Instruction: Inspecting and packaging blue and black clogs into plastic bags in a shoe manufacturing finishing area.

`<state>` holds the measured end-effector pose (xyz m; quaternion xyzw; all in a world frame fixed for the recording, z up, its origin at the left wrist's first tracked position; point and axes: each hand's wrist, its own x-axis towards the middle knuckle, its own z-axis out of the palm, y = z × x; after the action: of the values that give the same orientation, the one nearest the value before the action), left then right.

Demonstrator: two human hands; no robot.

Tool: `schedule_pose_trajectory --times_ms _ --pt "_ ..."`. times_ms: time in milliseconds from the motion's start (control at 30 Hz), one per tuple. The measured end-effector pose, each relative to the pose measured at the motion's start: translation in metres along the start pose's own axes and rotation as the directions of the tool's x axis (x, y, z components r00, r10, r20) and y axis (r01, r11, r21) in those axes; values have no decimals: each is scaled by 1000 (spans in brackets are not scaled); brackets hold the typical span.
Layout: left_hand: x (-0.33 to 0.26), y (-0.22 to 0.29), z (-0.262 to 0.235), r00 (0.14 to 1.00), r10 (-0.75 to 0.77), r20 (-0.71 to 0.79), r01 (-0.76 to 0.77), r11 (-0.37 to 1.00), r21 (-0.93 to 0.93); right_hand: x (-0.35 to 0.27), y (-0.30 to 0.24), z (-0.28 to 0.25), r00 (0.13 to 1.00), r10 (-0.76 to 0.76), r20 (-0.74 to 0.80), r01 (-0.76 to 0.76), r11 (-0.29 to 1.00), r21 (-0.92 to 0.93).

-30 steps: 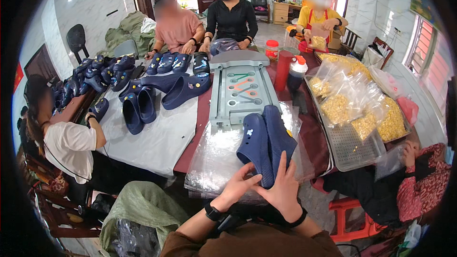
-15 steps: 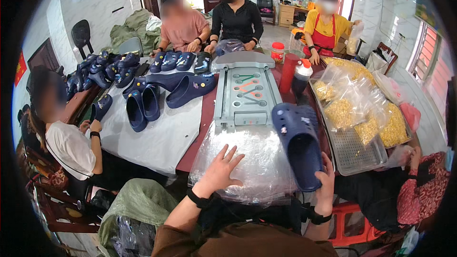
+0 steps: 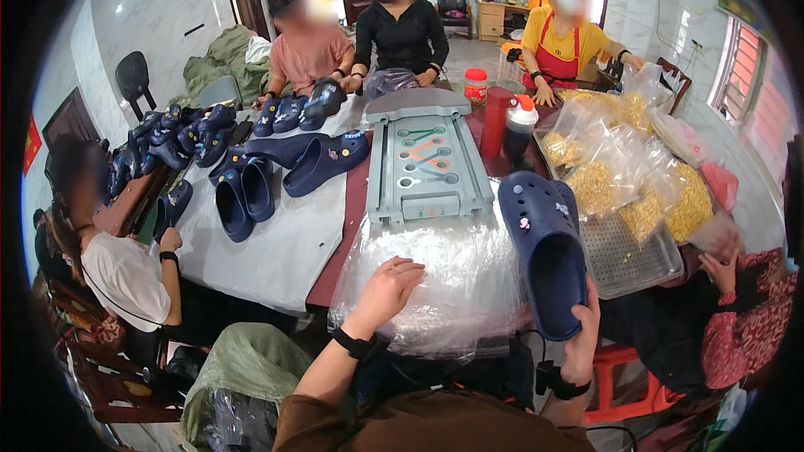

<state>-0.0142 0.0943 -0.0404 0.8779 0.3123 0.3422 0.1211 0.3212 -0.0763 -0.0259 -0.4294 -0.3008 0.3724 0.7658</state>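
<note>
My right hand (image 3: 584, 323) grips a dark blue clog (image 3: 554, 249) by its heel, thumb on the rim, to the right of the bag stack. The clog hangs toe-up, with small charms on its upper; a second blue clog (image 3: 565, 194) shows partly behind it. My left hand (image 3: 390, 291) is over a stack of clear plastic bags (image 3: 456, 272) in front of me. Its fingers are bent and drawn together; whether film is between them is hidden. Beyond the bags stands a grey plastic device (image 3: 429, 159) with a pattern of circles and coloured bars.
More blue clogs (image 3: 251, 188) cover the white sheet (image 3: 293, 247) on the left, where co-workers handle some. A red cylinder (image 3: 496, 121) and a dark bottle (image 3: 520, 125) stand right of the device. Further right, a perforated metal tray (image 3: 632, 264) holds bags of yellow pieces (image 3: 595, 188).
My left hand's spread fingers have drawn together over the bags. My right hand has moved slightly right with the clogs. Across the table, a person in black has lifted a clog.
</note>
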Motion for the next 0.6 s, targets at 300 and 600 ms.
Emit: schedule_pose_trajectory --times_ms 300,600 --pt "27 45 -30 987 -24 -159 30 999 31 0 5 2 1000 28 6 -28 999 20" --pt "31 91 -96 814 -56 -578 54 998 -21 -3 3 1 1000 15 -14 -14 999 53"
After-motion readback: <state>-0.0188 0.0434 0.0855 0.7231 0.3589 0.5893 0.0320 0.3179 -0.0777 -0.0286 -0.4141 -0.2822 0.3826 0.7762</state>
